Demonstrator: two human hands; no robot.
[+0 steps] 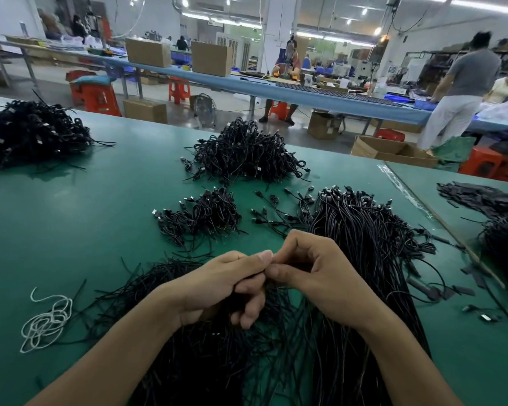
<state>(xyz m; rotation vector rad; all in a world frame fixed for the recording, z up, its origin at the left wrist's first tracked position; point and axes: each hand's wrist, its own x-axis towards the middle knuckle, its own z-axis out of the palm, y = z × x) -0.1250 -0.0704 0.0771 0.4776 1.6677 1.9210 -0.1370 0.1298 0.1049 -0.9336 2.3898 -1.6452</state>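
Both hands meet over a green table (71, 224). My left hand (223, 288) has its fingers curled round a thin black cable, thumb pressed on top. My right hand (314, 271) pinches the same black cable between thumb and forefinger, fingertips touching the left thumb. Beneath both hands lies a long bundle of straight black cables (364, 259) with plugs at its far end. The held cable is mostly hidden by the fingers.
Coiled black cable heaps lie ahead: a small one (203, 215), a large one (247, 153) and another at far left (33, 133). A white cord (47, 320) lies at left. Loose plugs sit at right (481, 315). A second table carries dark pieces (487, 200).
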